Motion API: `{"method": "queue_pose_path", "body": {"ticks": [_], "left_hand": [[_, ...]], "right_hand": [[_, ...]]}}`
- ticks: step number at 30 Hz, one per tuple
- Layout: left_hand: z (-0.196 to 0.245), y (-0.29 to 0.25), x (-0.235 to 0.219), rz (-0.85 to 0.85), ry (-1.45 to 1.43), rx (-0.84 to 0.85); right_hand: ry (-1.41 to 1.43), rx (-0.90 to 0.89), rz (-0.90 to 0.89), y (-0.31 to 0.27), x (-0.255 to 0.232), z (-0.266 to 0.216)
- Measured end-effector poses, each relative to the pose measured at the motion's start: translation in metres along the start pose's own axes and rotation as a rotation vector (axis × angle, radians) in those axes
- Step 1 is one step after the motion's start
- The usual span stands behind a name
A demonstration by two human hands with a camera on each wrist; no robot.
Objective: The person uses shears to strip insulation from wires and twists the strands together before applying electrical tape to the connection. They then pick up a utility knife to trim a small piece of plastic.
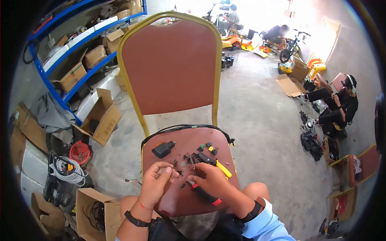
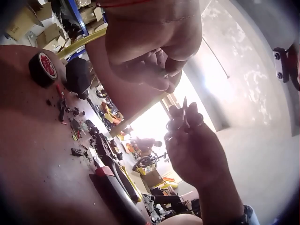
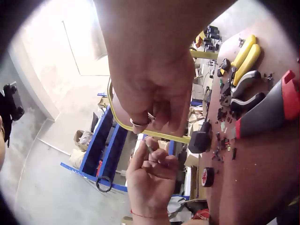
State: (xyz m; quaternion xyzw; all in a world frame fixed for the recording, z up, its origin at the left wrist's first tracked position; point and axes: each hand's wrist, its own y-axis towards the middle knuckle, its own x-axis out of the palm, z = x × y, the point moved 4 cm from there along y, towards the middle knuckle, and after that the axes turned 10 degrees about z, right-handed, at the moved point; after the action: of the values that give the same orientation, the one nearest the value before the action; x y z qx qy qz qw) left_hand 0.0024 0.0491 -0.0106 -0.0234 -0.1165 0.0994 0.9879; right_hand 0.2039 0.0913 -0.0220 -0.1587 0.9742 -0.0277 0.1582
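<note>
My left hand (image 1: pixel 157 181) is raised over the brown chair seat (image 1: pixel 169 203), thumb and fingertips pinching a tiny piece (image 2: pixel 165 74) mostly covered by the fingers. Facing it, my right hand (image 1: pixel 213 178) grips a small pointed metal tool (image 2: pixel 185 102); its tip sticks up between the fingers towards the left hand, and the rest is hidden. Below the right hand lies a tool with a red-and-black handle (image 1: pixel 206 195) and a pale blade. Beside it are yellow-handled pliers (image 1: pixel 223 169). Small black scraps (image 1: pixel 183 185) are scattered between the hands.
A black block-shaped part (image 1: pixel 162 150) and a roll with a red label (image 2: pixel 46 67) sit on the seat. Black cable (image 1: pixel 189 127) runs along its back edge. An open carton (image 1: pixel 94 217) stands at the left; a seated person (image 1: pixel 341 104) is at the right.
</note>
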Motion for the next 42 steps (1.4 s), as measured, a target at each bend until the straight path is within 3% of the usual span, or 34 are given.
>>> {"method": "queue_pose_path", "body": {"ticks": [2,6,15,27,33,42], "left_hand": [[0.0,0.001,0.0,0.025,0.045,-0.009],[0.002,0.001,0.002,0.079,0.099,0.016],[-0.002,0.003,0.003,0.089,0.207,0.116],[0.004,-0.003,0.011,0.036,0.225,0.031],[0.011,-0.001,0.01,0.036,0.484,0.19],[0.015,0.002,0.01,0.038,0.599,0.387]], "right_hand": [[-0.122,-0.133,0.031,0.001,0.0,-0.003],[-0.279,-0.232,-0.057,-0.002,0.003,-0.019],[-0.281,-0.311,-0.088,0.0,0.004,-0.024],[-0.351,-0.463,0.039,-0.002,0.002,-0.028],[-0.379,-0.473,0.053,-0.002,0.002,-0.026],[-0.38,-0.462,0.03,-0.004,0.004,-0.028]]}}
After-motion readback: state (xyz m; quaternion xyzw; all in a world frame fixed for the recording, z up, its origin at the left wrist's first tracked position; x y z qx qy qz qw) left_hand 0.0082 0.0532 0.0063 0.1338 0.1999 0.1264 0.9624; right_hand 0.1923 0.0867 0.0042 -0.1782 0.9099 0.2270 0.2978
